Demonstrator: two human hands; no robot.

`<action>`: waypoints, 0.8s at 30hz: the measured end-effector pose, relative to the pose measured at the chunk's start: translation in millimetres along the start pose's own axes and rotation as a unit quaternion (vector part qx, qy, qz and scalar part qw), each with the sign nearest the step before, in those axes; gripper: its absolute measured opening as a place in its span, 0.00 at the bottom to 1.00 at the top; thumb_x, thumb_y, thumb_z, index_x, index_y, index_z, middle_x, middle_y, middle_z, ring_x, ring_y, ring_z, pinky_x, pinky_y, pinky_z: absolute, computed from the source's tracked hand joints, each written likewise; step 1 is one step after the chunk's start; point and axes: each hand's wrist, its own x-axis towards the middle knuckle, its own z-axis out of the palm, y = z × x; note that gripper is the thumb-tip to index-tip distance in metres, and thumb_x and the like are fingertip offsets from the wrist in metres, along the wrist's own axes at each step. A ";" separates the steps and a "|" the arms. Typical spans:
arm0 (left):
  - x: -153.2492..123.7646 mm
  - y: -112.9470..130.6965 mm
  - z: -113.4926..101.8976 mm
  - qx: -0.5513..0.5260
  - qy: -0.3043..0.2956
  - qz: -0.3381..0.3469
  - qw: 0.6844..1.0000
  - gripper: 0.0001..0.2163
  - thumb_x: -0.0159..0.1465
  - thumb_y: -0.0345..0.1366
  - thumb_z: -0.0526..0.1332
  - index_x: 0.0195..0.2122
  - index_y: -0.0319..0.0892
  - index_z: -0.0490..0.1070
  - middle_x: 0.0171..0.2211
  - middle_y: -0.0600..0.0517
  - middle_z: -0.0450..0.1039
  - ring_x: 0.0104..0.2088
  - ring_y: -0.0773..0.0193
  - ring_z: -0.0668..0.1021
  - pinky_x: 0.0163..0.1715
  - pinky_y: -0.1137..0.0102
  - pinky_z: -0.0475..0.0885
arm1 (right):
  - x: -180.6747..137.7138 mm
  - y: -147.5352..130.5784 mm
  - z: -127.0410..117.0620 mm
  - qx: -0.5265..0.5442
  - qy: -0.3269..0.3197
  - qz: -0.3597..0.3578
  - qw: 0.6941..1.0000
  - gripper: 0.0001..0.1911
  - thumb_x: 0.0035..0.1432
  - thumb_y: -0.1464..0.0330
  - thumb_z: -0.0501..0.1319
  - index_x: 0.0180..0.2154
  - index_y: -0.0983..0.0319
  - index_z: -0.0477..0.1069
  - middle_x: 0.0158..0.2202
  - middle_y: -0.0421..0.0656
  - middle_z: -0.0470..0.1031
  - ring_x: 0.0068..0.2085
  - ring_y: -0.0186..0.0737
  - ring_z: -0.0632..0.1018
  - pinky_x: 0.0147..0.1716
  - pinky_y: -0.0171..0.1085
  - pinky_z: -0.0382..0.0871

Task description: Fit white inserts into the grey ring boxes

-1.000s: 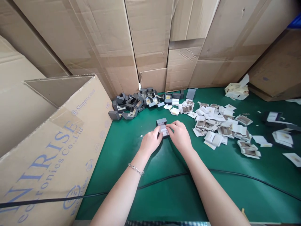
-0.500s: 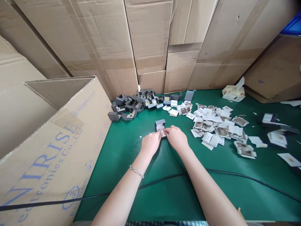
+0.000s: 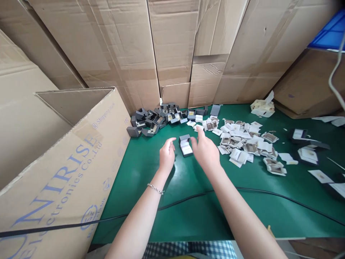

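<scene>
A small dark grey jewelry box [image 3: 184, 137] stands on the green table with its lid raised and a white insert inside. My left hand [image 3: 167, 154] is just left of the box, apart from it, fingers stretched forward and holding nothing. On the other side my right hand [image 3: 206, 148] is close to the box's edge, thumb and fingers spread, with nothing in it. Beyond the box lies a heap of similar dark boxes [image 3: 151, 120], several of them open. To the right spreads a pile of white and brown paper inserts [image 3: 239, 138].
A large printed carton [image 3: 107, 144] stands along the left side. Cardboard sheets [image 3: 129, 54] wall off the back. A black cable [image 3: 185, 199] crosses the table under my forearms. Far right are more open boxes and cards [image 3: 308, 154], and a tissue pack [image 3: 262, 107] sits behind.
Both hands have let go of the box's white insert and moved apart, left hand to the left, right hand to the right. The open box stays on the table, and the view has shifted slightly.
</scene>
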 end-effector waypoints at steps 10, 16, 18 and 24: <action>9.0 -9.5 1.9 0.048 -0.163 -0.102 0.980 0.16 0.63 0.33 0.45 0.44 0.45 0.70 0.26 0.54 0.71 0.27 0.67 0.73 0.29 0.73 0.65 | 28.2 7.0 33.9 0.046 -0.157 -0.136 0.977 0.39 0.54 0.68 0.60 0.63 0.52 0.44 0.46 0.46 0.68 0.41 0.44 0.74 0.31 0.33 0.63; 9.6 -7.9 3.2 0.082 -0.179 -0.110 0.974 0.16 0.62 0.32 0.45 0.43 0.45 0.71 0.28 0.53 0.74 0.31 0.65 0.75 0.32 0.73 0.67 | 8.3 3.6 30.7 0.022 -0.117 -0.107 0.987 0.31 0.53 0.69 0.58 0.59 0.56 0.55 0.41 0.47 0.68 0.38 0.44 0.74 0.31 0.34 0.61; 8.8 -7.6 2.8 0.098 -0.187 -0.102 0.972 0.16 0.62 0.32 0.45 0.43 0.46 0.71 0.28 0.53 0.74 0.32 0.65 0.75 0.33 0.72 0.67 | -0.1 7.8 27.8 0.017 -0.114 -0.098 0.988 0.31 0.53 0.67 0.59 0.59 0.56 0.55 0.41 0.47 0.68 0.38 0.44 0.74 0.31 0.34 0.62; 4.3 -1.0 -0.2 0.155 -0.225 -0.073 0.959 0.17 0.63 0.34 0.44 0.44 0.47 0.71 0.32 0.53 0.75 0.35 0.63 0.76 0.31 0.72 0.67 | -27.3 74.1 7.5 0.016 -0.123 -0.028 0.992 0.28 0.54 0.66 0.57 0.57 0.57 0.56 0.44 0.48 0.66 0.39 0.45 0.74 0.34 0.36 0.64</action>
